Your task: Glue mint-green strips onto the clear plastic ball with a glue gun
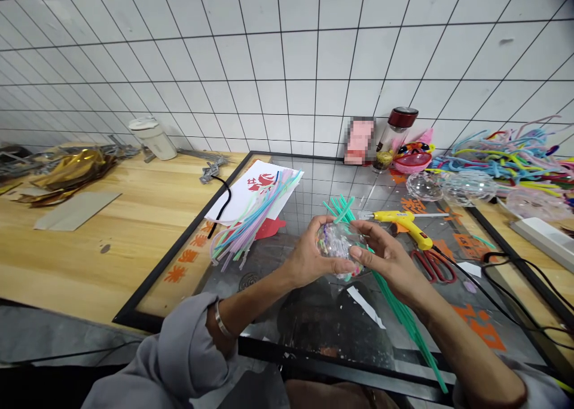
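Note:
Both of my hands hold a clear plastic ball (337, 243) stuffed with pale, colourful bits, above the glass sheet (314, 185). My left hand (309, 255) cups the ball from the left with its fingers curled round it. My right hand (386, 258) closes on it from the right, thumb across the front. A bundle of green pipe cleaners (394, 298) lies under my right hand and runs toward the near edge. A fan of pastel pipe cleaners (251, 217) lies to the left on white paper (244, 197).
A yellow glue gun (406, 220) and red scissors (433, 265) lie right of my hands, with a black cable (515, 304). Clear ball halves (424, 186), a pink bowl (410, 158), a jar (394, 135) and a heap of pipe cleaners (506, 158) sit behind. A white cup (152, 137) and gold foil (72, 170) stand on the wooden bench (134, 229).

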Tool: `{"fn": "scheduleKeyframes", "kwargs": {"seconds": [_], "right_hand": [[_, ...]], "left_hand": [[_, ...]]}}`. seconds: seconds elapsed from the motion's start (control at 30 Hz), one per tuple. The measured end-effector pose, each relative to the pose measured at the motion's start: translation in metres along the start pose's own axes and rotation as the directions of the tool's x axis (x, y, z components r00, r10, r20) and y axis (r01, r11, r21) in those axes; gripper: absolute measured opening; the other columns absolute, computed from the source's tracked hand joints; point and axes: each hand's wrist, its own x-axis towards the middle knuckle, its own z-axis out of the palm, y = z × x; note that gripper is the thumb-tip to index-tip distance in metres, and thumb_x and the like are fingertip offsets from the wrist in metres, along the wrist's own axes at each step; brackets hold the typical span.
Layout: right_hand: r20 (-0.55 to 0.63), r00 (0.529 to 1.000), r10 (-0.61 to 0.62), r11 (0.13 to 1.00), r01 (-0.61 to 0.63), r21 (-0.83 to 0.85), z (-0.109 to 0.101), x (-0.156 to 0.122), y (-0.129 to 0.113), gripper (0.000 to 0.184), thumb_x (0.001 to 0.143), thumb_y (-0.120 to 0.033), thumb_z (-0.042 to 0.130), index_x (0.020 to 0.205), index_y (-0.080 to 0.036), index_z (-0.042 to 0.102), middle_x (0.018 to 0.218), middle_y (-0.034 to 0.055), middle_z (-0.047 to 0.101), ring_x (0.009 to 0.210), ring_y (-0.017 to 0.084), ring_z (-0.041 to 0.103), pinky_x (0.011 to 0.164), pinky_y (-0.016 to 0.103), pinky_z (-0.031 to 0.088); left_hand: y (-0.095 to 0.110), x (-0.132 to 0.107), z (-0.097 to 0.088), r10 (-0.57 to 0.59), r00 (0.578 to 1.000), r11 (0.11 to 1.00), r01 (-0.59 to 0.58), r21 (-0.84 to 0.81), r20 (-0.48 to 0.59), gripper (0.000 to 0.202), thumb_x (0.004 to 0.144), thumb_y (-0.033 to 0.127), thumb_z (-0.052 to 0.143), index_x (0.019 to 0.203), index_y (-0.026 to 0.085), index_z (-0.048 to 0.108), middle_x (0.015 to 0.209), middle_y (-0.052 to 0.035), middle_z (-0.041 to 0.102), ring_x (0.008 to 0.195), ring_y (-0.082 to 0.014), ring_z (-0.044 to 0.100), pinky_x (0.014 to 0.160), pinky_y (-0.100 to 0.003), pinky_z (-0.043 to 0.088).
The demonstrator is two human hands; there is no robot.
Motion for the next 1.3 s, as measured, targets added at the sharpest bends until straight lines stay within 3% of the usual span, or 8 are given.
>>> {"fn": "scheduleKeyframes", "kwargs": {"seconds": [0.13, 0.27, 0.53, 0.77, 0.93, 1.3], "right_hand": [[-0.001, 1.000, 0.030, 0.999, -0.030, 0.031, 0.0012, 0.0001, -0.0011, 0.068, 0.063, -0.061, 0.081, 0.117, -0.024, 0.062, 0.129, 0.0109, 0.063, 0.122, 0.030, 0.056, 0.106, 0.050, 0.043], [-0.022, 0.999, 0.042, 0.999, -0.041, 0.036, 0.0019, 0.0006, -0.0014, 0.069, 0.061, -0.062, 0.082, 0.116, -0.024, 0.063, 0.130, 0.0103, 0.062, 0.123, 0.030, 0.055, 0.107, 0.049, 0.042], [-0.030, 0.999, 0.035, 0.999, -0.034, 0.040, 0.0016, 0.0011, -0.0009, 0.068, 0.062, -0.059, 0.082, 0.117, -0.024, 0.063, 0.129, 0.0100, 0.063, 0.122, 0.030, 0.056, 0.105, 0.049, 0.043], [-0.019, 1.000, -0.013, 0.999, 0.014, 0.033, 0.0013, 0.0004, 0.0013, 0.064, 0.066, -0.059, 0.081, 0.117, -0.025, 0.063, 0.130, 0.0101, 0.064, 0.123, 0.029, 0.057, 0.108, 0.049, 0.043], [-0.032, 0.999, -0.028, 0.999, 0.028, 0.017, 0.0016, 0.0001, 0.0022, 0.063, 0.067, -0.060, 0.080, 0.117, -0.025, 0.063, 0.132, 0.0097, 0.064, 0.124, 0.029, 0.057, 0.110, 0.050, 0.042], [-0.025, 1.000, -0.004, 1.000, 0.004, 0.024, 0.0013, -0.0005, 0.0019, 0.066, 0.066, -0.061, 0.080, 0.119, -0.026, 0.062, 0.137, 0.0105, 0.062, 0.128, 0.030, 0.056, 0.111, 0.050, 0.041]], "left_hand": [[-0.0001, 0.0010, -0.0024, -0.017, 0.998, 0.997, 0.021, -0.070, 0.064, 0.094, 0.048, 0.045, 0.097, 0.122, 0.022, 0.044, 0.112, -0.0062, 0.061, 0.096, -0.0213, 0.063, 0.087, -0.037, 0.049], [0.0014, 0.0015, -0.0031, -0.028, 0.996, 0.995, 0.035, -0.089, 0.084, 0.100, 0.041, 0.041, 0.099, 0.122, 0.024, 0.044, 0.112, -0.0057, 0.060, 0.098, -0.0230, 0.062, 0.090, -0.039, 0.048], [0.0020, 0.0010, -0.0035, -0.016, 0.995, 1.000, 0.015, 0.007, 0.101, 0.105, 0.037, 0.021, 0.099, 0.124, 0.024, 0.041, 0.120, -0.0080, 0.055, 0.103, -0.0249, 0.060, 0.088, -0.039, 0.049], [0.0077, -0.0021, -0.0018, -0.002, 0.997, 0.997, -0.003, 0.073, 0.078, 0.106, 0.039, 0.020, 0.098, 0.128, 0.023, 0.041, 0.121, -0.0089, 0.058, 0.111, -0.0297, 0.061, 0.098, -0.046, 0.048], [0.0064, -0.0027, -0.0013, 0.037, 0.996, 0.995, -0.044, 0.085, 0.079, 0.101, 0.044, 0.023, 0.095, 0.128, 0.021, 0.041, 0.119, -0.0091, 0.058, 0.107, -0.0278, 0.062, 0.095, -0.046, 0.050], [0.0053, -0.0042, -0.0034, 0.102, 0.993, 0.953, -0.113, 0.280, 0.053, 0.097, 0.048, 0.029, 0.093, 0.131, 0.020, 0.043, 0.128, -0.0111, 0.055, 0.117, -0.0317, 0.058, 0.103, -0.049, 0.047]]}}
